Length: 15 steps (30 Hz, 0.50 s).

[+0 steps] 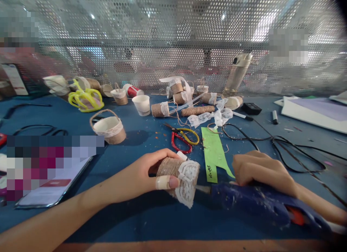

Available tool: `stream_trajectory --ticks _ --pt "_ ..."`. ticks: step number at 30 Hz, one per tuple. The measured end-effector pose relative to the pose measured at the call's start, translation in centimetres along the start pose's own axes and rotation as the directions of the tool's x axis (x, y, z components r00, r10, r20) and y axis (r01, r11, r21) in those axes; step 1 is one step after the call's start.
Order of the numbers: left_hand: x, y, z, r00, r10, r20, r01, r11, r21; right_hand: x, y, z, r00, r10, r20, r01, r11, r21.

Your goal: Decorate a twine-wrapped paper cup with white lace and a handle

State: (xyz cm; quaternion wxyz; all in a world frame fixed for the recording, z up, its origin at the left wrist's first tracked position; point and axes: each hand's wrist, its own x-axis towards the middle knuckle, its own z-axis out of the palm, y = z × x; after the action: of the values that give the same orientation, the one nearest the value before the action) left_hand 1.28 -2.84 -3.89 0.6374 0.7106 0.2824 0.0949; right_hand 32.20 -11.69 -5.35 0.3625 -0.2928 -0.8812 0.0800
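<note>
My left hand (151, 172) is wrapped round a small twine-wrapped cup (166, 172), held tilted above the blue table. Its thumb, with a bandage-like strip (162, 182) round it, presses on the side of the cup. White lace (187, 179) runs round the end of the cup on the right. A dark blue glue gun (252, 205) points left, its metal tip close to the lace; whether they touch I cannot tell. Just behind the gun's body is my right hand (262, 170), fingers curled closed. The gun hides its underside, so what it grips, if anything, does not show.
Scissors (185, 138) and a green paper strip (213, 154) lie beyond the cup. A small basket (110, 129) stands at left, near a phone (54, 187). Twine (197, 111), loose lace (202, 119) and several cups lie farther back. Black cable (282, 145) loops at right.
</note>
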Motion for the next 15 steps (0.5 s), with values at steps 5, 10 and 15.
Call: stream_trajectory --ticks 5,10,15 --pt "-0.02 0.11 0.16 1.000 0.001 -0.010 -0.001 1.000 0.017 -0.14 0.27 0.18 1.000 0.016 0.023 -0.016 1.000 0.002" --pt "0.16 0.25 0.17 1.000 -0.006 -0.031 0.006 1.000 0.023 -0.27 0.37 -0.02 0.999 0.018 0.026 -0.019 1.000 0.018" --pt "0.17 0.30 0.15 0.998 -0.008 -0.059 0.011 0.999 0.046 -0.11 0.17 -0.06 0.999 0.043 0.018 -0.042 0.998 -0.039"
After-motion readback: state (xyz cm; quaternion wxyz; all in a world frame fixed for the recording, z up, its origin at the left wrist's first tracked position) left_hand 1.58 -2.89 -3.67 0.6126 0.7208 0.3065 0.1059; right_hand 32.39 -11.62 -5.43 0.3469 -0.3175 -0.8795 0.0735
